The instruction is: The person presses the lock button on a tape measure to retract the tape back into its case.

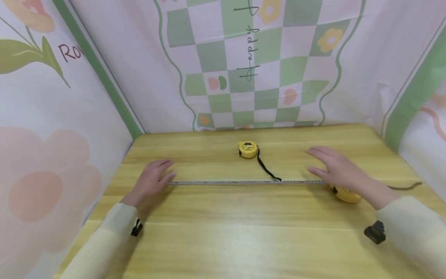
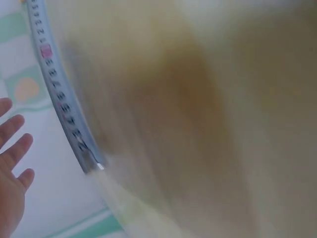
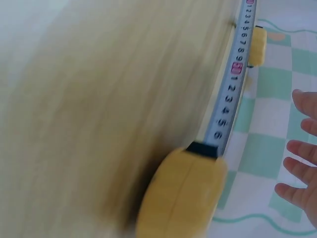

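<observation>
A yellow tape measure [image 1: 346, 195] rests at the right of the table, partly hidden behind my right hand [image 1: 336, 166]. Its metal blade [image 1: 226, 182] stretches left across the wood, and the numbers on the blade [image 3: 230, 94] show in the right wrist view. My right hand hovers over the case with fingers extended, gripping nothing; that wrist view shows it apart from the case [image 3: 181, 196]. On the left, my left hand [image 1: 152, 180] is beside the blade's hooked end [image 2: 94, 164], fingers spread and not touching it in the left wrist view.
A second yellow tape measure [image 1: 247, 149] lies behind the blade, its black strap [image 1: 266, 166] reaching toward it. Another strap [image 1: 405, 186] extends right of my right hand. The wooden table [image 1: 237, 236] meets a patterned cloth [image 1: 216, 112] at the back and sides.
</observation>
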`<state>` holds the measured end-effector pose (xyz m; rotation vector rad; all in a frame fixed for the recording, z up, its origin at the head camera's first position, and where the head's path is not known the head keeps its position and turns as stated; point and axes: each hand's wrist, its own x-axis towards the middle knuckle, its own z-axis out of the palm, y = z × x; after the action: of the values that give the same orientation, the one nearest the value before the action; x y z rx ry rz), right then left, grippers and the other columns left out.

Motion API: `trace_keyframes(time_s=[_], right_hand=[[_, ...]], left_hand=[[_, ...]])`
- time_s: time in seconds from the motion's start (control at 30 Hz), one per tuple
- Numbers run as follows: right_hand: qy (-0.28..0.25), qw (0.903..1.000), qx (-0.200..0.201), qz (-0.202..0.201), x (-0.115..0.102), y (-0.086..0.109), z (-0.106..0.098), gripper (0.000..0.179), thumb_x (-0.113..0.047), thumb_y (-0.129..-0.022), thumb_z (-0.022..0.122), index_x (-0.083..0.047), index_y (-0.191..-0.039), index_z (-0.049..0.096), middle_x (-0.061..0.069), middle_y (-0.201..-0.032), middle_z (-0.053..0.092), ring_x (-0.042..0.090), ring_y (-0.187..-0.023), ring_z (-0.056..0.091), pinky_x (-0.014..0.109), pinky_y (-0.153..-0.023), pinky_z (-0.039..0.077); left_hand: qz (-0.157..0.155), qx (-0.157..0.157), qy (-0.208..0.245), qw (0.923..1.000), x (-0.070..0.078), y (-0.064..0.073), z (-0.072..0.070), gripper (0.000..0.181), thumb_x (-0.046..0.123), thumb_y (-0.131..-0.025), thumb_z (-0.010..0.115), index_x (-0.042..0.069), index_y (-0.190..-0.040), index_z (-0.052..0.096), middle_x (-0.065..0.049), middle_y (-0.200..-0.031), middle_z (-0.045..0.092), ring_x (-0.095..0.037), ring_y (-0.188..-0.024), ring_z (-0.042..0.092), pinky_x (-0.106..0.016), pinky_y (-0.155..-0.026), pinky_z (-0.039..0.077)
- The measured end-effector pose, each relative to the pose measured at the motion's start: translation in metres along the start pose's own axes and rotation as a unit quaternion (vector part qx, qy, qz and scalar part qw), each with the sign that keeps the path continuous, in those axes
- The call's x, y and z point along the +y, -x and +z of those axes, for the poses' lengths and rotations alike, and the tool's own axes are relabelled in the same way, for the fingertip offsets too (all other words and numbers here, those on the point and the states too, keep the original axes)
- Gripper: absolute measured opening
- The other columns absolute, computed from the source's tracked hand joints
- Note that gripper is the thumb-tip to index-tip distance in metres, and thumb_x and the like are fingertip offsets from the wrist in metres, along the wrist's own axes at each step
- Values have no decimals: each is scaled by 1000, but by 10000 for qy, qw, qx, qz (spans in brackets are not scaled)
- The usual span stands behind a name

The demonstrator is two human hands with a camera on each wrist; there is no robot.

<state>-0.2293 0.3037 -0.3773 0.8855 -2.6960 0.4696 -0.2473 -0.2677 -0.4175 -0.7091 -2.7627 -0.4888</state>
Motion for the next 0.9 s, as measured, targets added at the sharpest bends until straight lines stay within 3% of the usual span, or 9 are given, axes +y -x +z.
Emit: trace_keyframes(time_s=[0.23, 0.53, 0.7, 0.9], right_hand=[[-63, 9999, -99, 122, 13, 22, -3, 55, -17, -88, 73, 7, -132, 50, 31, -130, 50, 50, -118, 45, 66, -93, 40], [-180, 9985, -151, 499, 30, 48, -4, 59, -16, -84, 77, 7, -132, 52, 31, -130, 51, 50, -120, 45, 65, -97, 38], [-134, 9984, -311, 448, 37, 60, -6, 61, -17, -84, 77, 9, -131, 50, 32, -128, 52, 51, -115, 47, 64, -93, 39], [-313, 9948, -642, 726, 40, 71, -7, 70, -27, -82, 79, 9, -133, 49, 32, -129, 52, 51, -116, 47, 64, -88, 41]], left_hand=[[45, 123, -75, 9999, -19, 20, -6, 49, 26, -94, 65, -5, -131, 55, -25, -133, 54, -42, -124, 46, -60, -108, 29], [29, -57, -287, 9996, -34, 39, -17, 48, 23, -89, 72, -7, -124, 60, -26, -128, 57, -43, -118, 52, -59, -104, 36], [-184, -182, -227, 9994, -40, 46, -21, 48, 20, -86, 75, -5, -124, 60, -24, -126, 59, -43, -116, 54, -58, -103, 38], [-134, -165, -198, 9996, -44, 49, -21, 42, 13, -83, 77, -5, -119, 63, -24, -122, 61, -43, -113, 56, -57, -101, 42]])
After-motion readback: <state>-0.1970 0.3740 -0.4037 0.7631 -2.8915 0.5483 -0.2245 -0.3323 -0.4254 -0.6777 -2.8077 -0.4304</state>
